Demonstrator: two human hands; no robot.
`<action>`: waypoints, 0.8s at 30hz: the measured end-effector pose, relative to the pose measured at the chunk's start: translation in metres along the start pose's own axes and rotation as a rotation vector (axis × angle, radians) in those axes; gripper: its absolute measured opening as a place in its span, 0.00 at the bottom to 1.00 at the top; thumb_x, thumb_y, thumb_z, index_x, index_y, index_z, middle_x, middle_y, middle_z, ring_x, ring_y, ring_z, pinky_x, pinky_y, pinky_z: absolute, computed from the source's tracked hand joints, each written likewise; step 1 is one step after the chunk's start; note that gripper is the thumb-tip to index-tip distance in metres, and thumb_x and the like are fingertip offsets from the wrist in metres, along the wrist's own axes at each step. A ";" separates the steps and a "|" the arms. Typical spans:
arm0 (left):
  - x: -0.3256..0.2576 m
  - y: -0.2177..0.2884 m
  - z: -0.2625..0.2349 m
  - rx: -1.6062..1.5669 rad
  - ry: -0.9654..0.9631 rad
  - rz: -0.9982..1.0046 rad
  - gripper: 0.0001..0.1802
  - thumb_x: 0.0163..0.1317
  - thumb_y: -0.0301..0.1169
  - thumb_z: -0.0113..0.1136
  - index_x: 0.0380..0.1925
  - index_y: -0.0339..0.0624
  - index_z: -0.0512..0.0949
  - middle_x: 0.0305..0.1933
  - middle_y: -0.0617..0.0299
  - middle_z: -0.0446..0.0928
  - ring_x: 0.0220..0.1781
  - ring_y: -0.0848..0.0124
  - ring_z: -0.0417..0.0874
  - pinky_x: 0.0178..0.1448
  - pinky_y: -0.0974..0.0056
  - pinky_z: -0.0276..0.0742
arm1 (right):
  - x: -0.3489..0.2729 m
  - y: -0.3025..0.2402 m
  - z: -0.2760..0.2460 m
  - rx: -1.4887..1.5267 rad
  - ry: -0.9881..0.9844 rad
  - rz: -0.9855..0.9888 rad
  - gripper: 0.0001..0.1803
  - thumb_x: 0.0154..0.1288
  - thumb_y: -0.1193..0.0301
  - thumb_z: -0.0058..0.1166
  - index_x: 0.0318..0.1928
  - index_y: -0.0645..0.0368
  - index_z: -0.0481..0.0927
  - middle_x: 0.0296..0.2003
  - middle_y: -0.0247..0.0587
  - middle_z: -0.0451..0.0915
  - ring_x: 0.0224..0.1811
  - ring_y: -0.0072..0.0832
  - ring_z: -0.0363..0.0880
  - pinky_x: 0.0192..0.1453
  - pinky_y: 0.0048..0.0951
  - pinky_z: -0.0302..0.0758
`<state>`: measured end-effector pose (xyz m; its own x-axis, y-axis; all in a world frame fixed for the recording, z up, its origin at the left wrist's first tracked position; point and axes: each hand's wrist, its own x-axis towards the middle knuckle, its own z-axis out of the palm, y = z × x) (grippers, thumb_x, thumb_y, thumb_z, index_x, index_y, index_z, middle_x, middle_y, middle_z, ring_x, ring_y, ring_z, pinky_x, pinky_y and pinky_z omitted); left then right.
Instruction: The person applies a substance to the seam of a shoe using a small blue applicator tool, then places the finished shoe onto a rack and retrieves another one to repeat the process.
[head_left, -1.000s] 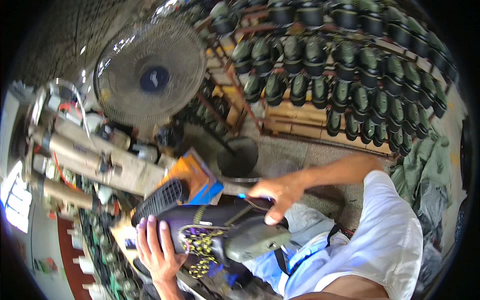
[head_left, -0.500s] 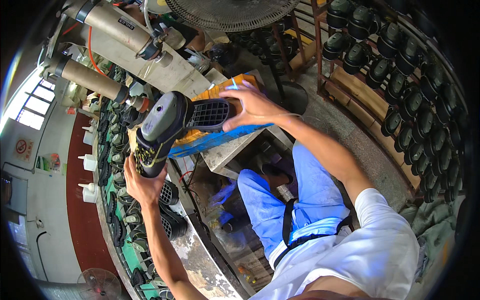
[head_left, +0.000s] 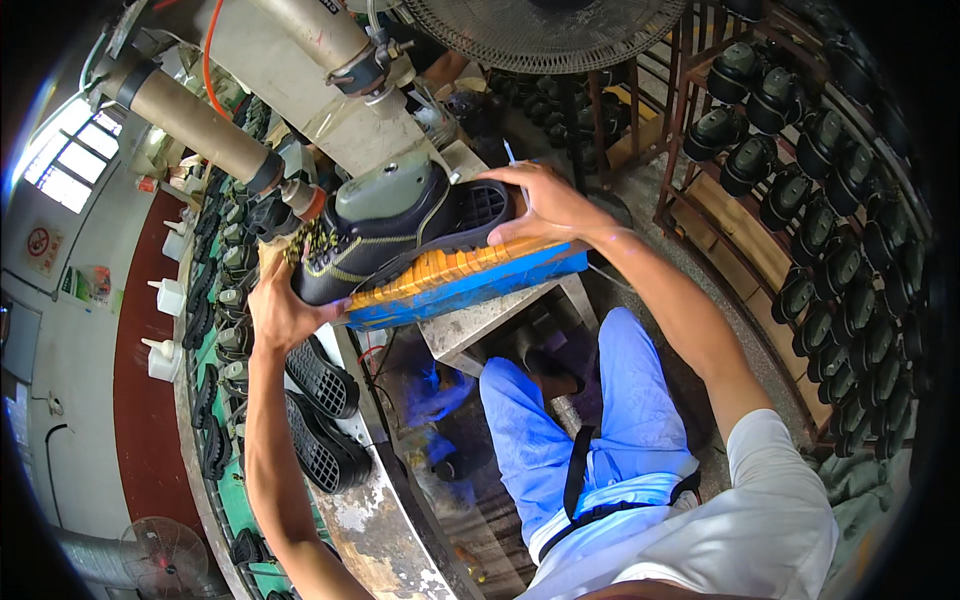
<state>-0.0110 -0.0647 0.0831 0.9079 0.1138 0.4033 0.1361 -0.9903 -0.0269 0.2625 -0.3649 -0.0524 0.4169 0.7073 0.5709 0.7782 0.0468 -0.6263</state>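
Note:
A black shoe upper (head_left: pixel 400 238) with yellow stitching and yellow-black laces sits on a grey-green last (head_left: pixel 393 190). My left hand (head_left: pixel 285 308) is closed round its toe end, at the left. Beneath it lies a black sole (head_left: pixel 482 207), whose gridded inside shows at the right end. My right hand (head_left: pixel 548 205) grips that end between thumb and fingers, and a thin pale-blue stick (head_left: pixel 509 152) juts up beside the fingers. Upper and sole overlap just above an orange-wrapped pad (head_left: pixel 430 280) on a blue block (head_left: pixel 480 296); whether they touch it I cannot tell.
Two press cylinders (head_left: pixel 190 120) reach in from the upper left. Loose soles (head_left: pixel 325 440) lie on the bench by my left forearm. A belt (head_left: pixel 205 345) with shoe parts runs along the left. Racks of lasted uppers (head_left: pixel 825 260) stand right; a fan (head_left: pixel 545 35) is at top.
The upper has swung from steeply tilted to nearly level and come down over the sole. My left hand moved up slightly; my right hand moved right with the sole.

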 end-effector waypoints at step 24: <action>0.009 0.012 0.034 -0.191 -0.048 -0.049 0.58 0.35 0.58 0.87 0.67 0.37 0.80 0.52 0.44 0.87 0.52 0.51 0.90 0.60 0.53 0.83 | 0.025 0.012 -0.013 0.431 -0.229 0.134 0.50 0.53 0.69 0.83 0.73 0.72 0.71 0.65 0.52 0.82 0.67 0.33 0.79 0.75 0.34 0.71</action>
<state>0.0120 -0.0725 0.0550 0.9205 0.1613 0.3559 0.1069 -0.9800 0.1677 0.2885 -0.3561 -0.0385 0.3486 0.8612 0.3700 0.4405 0.1979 -0.8757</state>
